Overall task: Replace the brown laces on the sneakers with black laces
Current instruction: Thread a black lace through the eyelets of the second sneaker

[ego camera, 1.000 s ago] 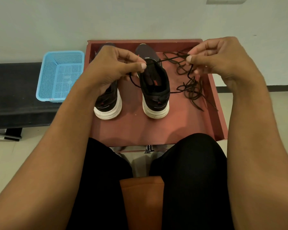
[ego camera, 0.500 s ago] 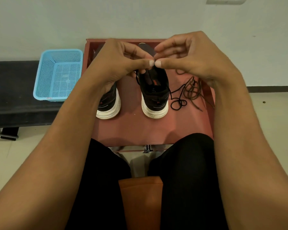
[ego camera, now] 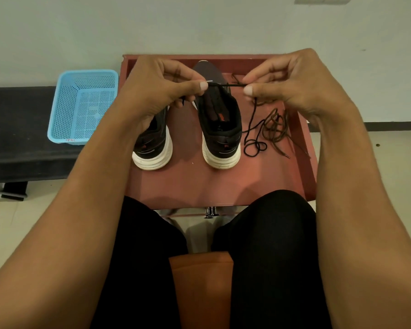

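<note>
Two black sneakers with white soles stand heel-toward-me on a red tray [ego camera: 223,186]: the left sneaker [ego camera: 153,146] and the right sneaker [ego camera: 220,129]. My left hand [ego camera: 157,91] and my right hand [ego camera: 292,86] each pinch a black lace [ego camera: 226,85], stretched taut between them above the right sneaker. The rest of the black lace hangs from my right hand and coils on the tray beside that shoe. A heap of brown laces [ego camera: 277,127] lies at the tray's right side. My left hand hides the front of the left sneaker.
A light blue plastic basket [ego camera: 81,108] sits on a dark bench [ego camera: 14,129] left of the tray. A pale wall stands right behind the tray. My knees in black trousers are just below the tray's near edge, with an orange seat [ego camera: 201,288] between them.
My hands, fingertips together half a second ago, have drawn apart, stretching a short length of black lace between them. The coil on the tray has stayed beside the right sneaker.
</note>
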A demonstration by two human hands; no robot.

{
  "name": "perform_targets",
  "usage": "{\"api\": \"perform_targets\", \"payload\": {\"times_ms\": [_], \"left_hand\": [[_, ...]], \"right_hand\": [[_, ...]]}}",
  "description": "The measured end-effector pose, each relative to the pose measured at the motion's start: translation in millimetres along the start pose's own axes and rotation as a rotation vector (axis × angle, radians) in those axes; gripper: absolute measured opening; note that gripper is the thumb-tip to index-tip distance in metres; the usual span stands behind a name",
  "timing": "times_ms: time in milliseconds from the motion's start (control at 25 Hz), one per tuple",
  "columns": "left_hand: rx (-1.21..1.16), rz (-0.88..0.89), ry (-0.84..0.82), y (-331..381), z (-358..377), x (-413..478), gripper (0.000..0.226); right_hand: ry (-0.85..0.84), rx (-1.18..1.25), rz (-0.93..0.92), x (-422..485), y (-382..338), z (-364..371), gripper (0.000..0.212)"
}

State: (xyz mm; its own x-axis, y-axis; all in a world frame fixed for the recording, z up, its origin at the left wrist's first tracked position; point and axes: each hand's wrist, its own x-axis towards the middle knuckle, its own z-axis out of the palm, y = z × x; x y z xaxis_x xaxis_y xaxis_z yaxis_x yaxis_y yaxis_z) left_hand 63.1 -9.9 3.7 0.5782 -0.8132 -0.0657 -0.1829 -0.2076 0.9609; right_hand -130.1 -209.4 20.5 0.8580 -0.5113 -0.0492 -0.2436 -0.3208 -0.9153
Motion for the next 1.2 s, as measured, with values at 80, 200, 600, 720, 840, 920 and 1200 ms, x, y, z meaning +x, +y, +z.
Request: {"api": "perform_targets", "payload": {"times_ms": [80,200,600,720,840,920,1200], "left_hand": [[0.009,-0.014,0.012,-2,-4,0,0.016],[0.014,-0.033,0.011,-4,-4,0,0.016],[-0.038,0.007,0.071,1,34,0,0.016],[-0.072,-0.012,0.114,0,43,1,0.017],[-0.15,-0.055,0.102,-3,45,2,0.023],[-0.187,-0.068,0.106,-4,44,2,0.025],[0.093,-0.05,0.297,-27,41,11,0.033]], "right_hand": [[0.015,0.023,0.022,-3,10,-9,0.021],[-0.032,0.007,0.061,-7,17,-14,0.025],[-0.117,-0.051,-0.148,12,-7,29,0.043],[-0.063,-0.034,-0.142,13,-3,30,0.038],[-0.007,-0.033,-0.131,14,2,28,0.031],[0.026,-0.011,-0.122,15,6,26,0.026],[0.258,0.138,0.04,23,38,31,0.008]]}}
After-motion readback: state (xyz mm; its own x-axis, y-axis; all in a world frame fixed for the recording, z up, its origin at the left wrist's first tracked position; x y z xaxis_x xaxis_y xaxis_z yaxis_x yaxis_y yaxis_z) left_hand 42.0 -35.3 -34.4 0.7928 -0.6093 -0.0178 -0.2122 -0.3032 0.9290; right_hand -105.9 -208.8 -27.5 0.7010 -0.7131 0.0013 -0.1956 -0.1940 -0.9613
